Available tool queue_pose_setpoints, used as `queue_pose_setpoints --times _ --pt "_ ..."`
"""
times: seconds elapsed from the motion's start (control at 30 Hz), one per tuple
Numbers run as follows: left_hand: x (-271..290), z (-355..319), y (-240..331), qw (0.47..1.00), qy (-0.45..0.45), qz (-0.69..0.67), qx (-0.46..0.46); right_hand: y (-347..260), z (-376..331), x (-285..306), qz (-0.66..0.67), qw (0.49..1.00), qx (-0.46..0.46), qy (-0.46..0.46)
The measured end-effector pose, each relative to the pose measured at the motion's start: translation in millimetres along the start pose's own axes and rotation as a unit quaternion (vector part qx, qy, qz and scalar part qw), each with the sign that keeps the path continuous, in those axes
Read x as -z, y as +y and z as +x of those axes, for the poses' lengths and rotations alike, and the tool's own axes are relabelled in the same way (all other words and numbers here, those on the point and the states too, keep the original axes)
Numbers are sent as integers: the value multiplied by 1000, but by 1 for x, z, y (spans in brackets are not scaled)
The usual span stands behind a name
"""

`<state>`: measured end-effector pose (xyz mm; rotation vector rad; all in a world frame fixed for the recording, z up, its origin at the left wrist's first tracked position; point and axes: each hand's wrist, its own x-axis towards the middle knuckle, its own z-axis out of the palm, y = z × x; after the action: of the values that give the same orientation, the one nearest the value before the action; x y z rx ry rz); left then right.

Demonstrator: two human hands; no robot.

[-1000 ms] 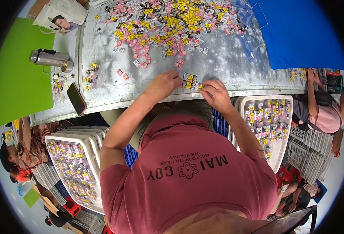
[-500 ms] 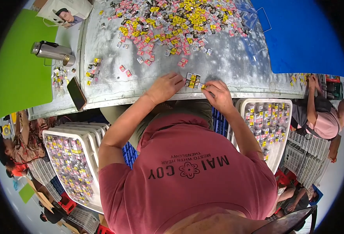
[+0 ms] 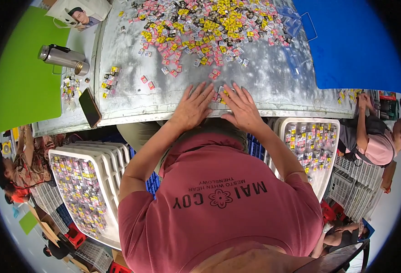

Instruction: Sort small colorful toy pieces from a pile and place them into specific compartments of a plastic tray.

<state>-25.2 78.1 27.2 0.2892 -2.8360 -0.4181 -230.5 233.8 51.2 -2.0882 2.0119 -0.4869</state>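
Both hands lie near the table's front edge with fingers stretched forward. My left hand [image 3: 194,105] is open and flat, its fingertips beside a small group of printed rectangular pieces [image 3: 219,96] in yellow, black and white. My right hand [image 3: 244,109] is open too, and its fingers partly cover that group. Just beyond the fingertips lie a few loose pink pieces [image 3: 214,74]. A big heap of the same small pieces [image 3: 205,27], in pink, yellow, black and white, spreads over the far part of the grey table [image 3: 136,102].
Left on the table are a phone [image 3: 90,108], a steel flask [image 3: 63,59] and a block of pieces [image 3: 111,82]. Filled white trays [image 3: 99,182] are stacked at my left; another filled tray [image 3: 335,136] stands at my right. A blue panel [image 3: 355,45] borders the table's right side.
My right hand has gone from pinching a yellow piece at the group's edge to lying flat over part of it. My left hand's fingers have straightened and spread.
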Motion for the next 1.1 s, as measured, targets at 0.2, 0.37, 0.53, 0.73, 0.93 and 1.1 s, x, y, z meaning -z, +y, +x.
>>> queue_pose_setpoints --times 0.2,0.37,0.53,0.73,0.93,1.1 --pt "3 -3 7 998 -47 16 28 -1 2 -1 -47 998 10 -47" --pt "1 12 -5 998 0 55 12 4 3 -6 -40 998 6 -52" --pt "5 28 -7 998 51 37 -5 6 2 -6 -44 998 -1 -48" --pt "13 28 -5 998 31 -35 46 3 1 -11 -36 999 13 -30" --pt "25 42 -5 1000 4 28 -11 5 -1 -9 -33 999 14 -14" --pt "20 41 -5 1000 -10 29 6 4 1 -7 -19 999 19 -24"
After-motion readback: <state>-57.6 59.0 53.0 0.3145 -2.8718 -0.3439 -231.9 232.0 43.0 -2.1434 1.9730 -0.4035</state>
